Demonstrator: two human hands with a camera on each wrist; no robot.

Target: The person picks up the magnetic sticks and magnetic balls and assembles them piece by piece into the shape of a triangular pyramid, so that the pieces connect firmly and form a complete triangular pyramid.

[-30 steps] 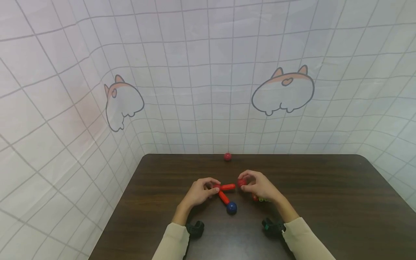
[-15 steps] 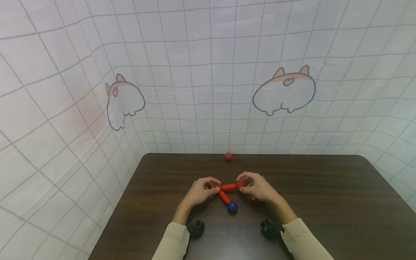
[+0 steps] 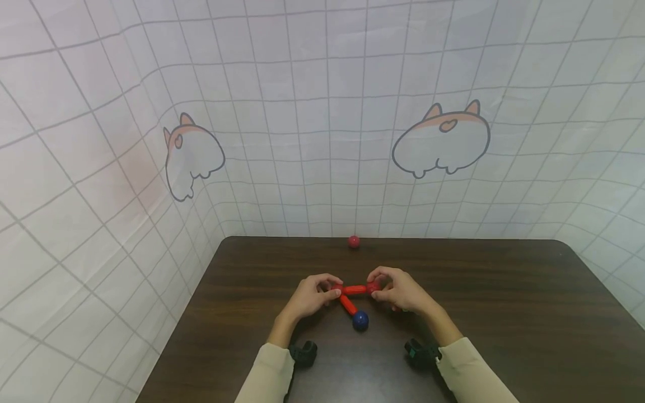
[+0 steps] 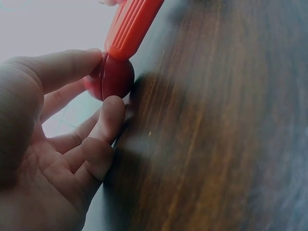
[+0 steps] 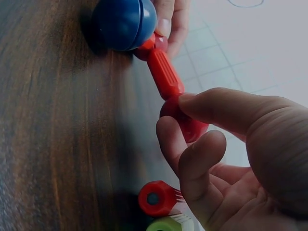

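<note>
My left hand (image 3: 312, 296) pinches a red ball (image 4: 118, 77) between thumb and fingers. From that ball a red ridged rod (image 3: 355, 289) runs right to a second red ball (image 5: 185, 120), which my right hand (image 3: 403, 288) pinches. Rod and ball touch at both ends. Another red rod (image 3: 347, 305) slants from the left ball toward the near side and ends at a larger blue ball (image 3: 360, 321) on the table. Under my right hand, a loose red rod (image 5: 156, 198) with a grey round end lies beside a green rod (image 5: 166, 225), mostly hidden in the head view.
Another red ball (image 3: 354, 242) rests at the far edge of the dark wooden table (image 3: 494, 313). A white grid-patterned curtain (image 3: 322, 140) hangs behind the table and along its left side. Each wrist wears a black strap device (image 3: 304, 355).
My right hand has moved slightly left, bringing its red ball against the free end of the rod; the gap seen a second ago is closed. The left hand has stayed put.
</note>
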